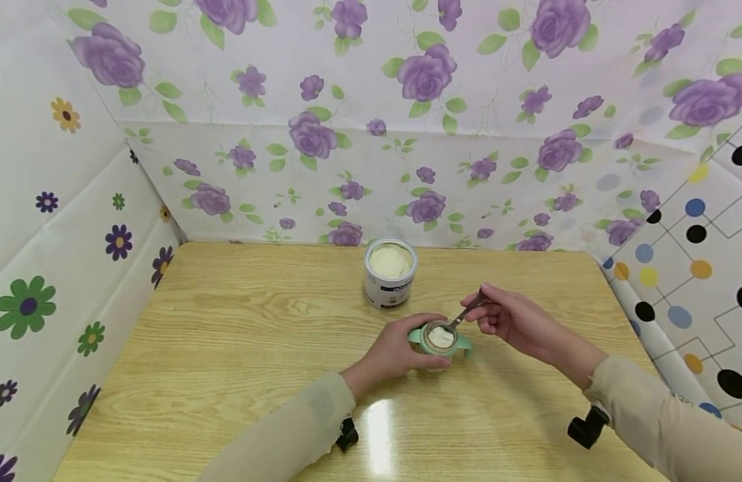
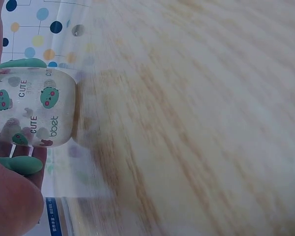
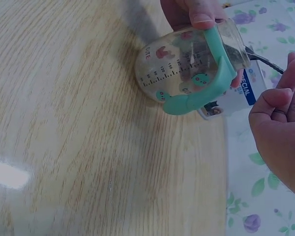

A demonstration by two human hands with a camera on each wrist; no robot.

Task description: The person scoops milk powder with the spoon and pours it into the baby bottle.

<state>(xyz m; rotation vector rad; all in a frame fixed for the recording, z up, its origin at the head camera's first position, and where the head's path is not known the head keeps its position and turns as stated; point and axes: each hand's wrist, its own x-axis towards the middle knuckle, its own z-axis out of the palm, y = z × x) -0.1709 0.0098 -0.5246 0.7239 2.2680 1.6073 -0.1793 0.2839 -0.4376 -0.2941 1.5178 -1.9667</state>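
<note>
A clear baby bottle (image 3: 172, 66) with green handles and printed measuring marks stands on the table, its mouth uncovered. My left hand (image 1: 401, 348) grips it around the neck. White powder (image 1: 441, 337) shows at the bottle's mouth. Between thumb and fingers, my right hand (image 1: 515, 321) pinches the handle of a metal spoon (image 1: 467, 310), whose bowl end is at the mouth with the powder. Behind the bottle stands an open tin (image 1: 389, 292) holding pale milk powder (image 1: 391, 260). The left wrist view shows the bottle's side (image 2: 34, 108) with cartoon prints, partly cut off by the frame edge.
The wood-grain table (image 1: 256, 335) runs back to a wall sheet (image 1: 244, 194) with purple flowers. Patterned sheets also rise at the left and right sides. A black wrist-camera mount (image 1: 587, 427) hangs below the right sleeve.
</note>
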